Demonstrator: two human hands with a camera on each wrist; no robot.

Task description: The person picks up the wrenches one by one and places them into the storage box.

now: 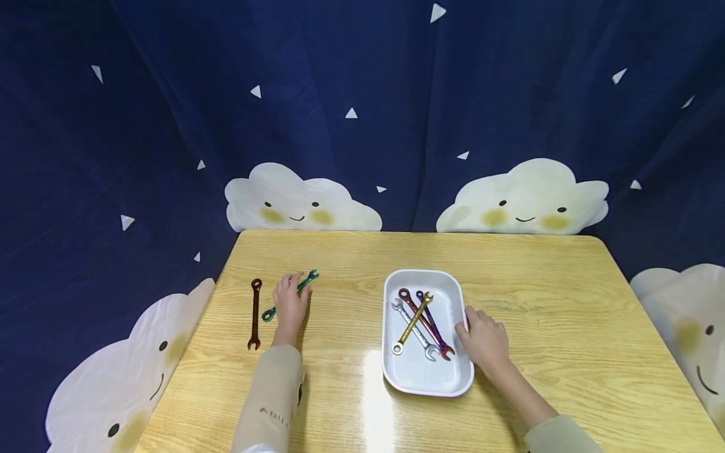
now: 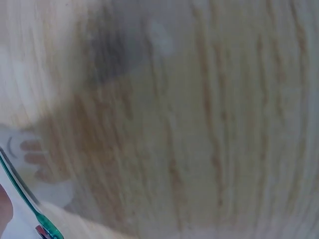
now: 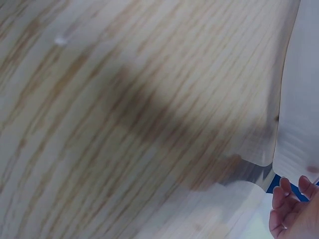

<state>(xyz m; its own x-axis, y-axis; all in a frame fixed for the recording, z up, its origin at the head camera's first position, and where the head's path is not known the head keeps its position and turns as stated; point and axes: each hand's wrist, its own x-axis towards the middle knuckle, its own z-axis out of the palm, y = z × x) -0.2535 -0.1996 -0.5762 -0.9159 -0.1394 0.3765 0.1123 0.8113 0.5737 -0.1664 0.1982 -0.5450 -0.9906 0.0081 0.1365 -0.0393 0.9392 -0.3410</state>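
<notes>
My left hand [image 1: 291, 307] reaches over a teal combination wrench [image 1: 308, 279], its fingers and thumb around the middle of the shaft. Both ends of that wrench stick out past the hand. In the left wrist view, its green shaft [image 2: 21, 190] runs through the lower left corner, beside a fingertip. Farther right, my right hand [image 1: 486, 338] holds the right side of a white tray [image 1: 427, 385], thumb over the rim. Inside lie crossed wrenches: a gold one [image 1: 413, 323] on top, a silver one [image 1: 418, 333], a red one and a purple one.
A dark red wrench [image 1: 255, 314] lies on the wooden table [image 1: 340, 264], left of my left hand. Behind the table's far edge hangs a dark blue curtain [image 1: 385, 63] with white clouds and triangles.
</notes>
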